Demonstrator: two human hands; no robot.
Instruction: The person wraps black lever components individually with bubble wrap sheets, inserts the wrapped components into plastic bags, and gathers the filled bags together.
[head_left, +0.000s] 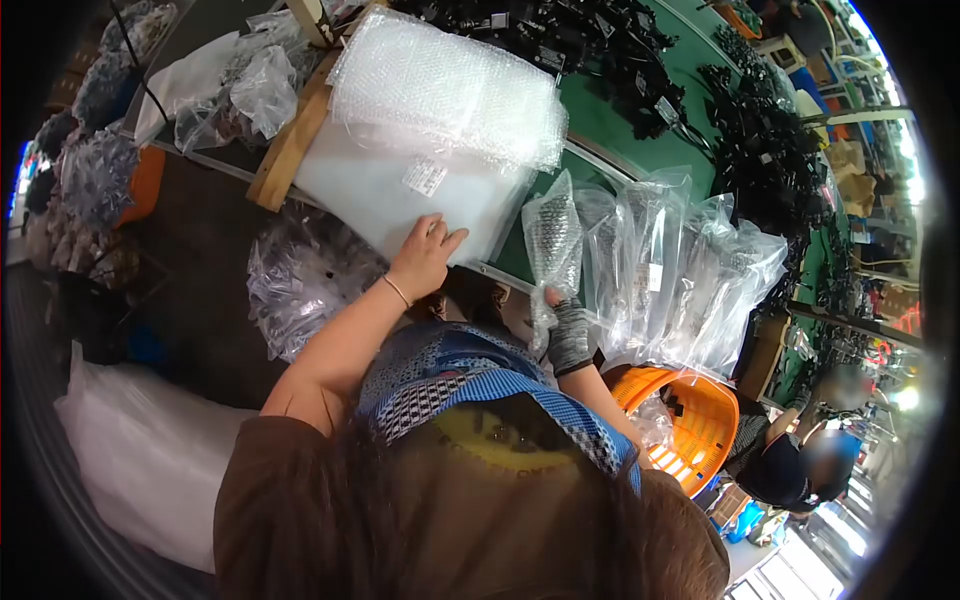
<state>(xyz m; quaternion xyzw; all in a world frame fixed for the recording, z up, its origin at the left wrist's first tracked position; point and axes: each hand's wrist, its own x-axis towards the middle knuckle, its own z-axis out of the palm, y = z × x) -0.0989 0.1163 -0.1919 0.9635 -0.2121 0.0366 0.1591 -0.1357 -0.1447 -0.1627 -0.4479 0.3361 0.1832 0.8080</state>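
Observation:
My left hand [425, 255], bare, rests on the near edge of a stack of clear plastic bags [370, 200], its fingers apart. A white printed label [425, 177] lies on the top bag. Wearing a grey striped glove, my right hand [568, 335] grips the lower end of a bubble-wrapped bundle [553, 235], which stands upright; what is inside it cannot be made out. Folded bubble wrap sheets [450, 85] cover the far part of the bag stack. Beside the bundle on the right stand several filled clear bags [650, 270].
Black cable bundles [560, 40] pile up on the green conveyor [690, 25] behind. An orange basket [720, 425] sits by my right arm. A large bag of plastic-wrapped items [300, 270] and a white sack [150, 450] are at left. Another person [790, 460] is at far right.

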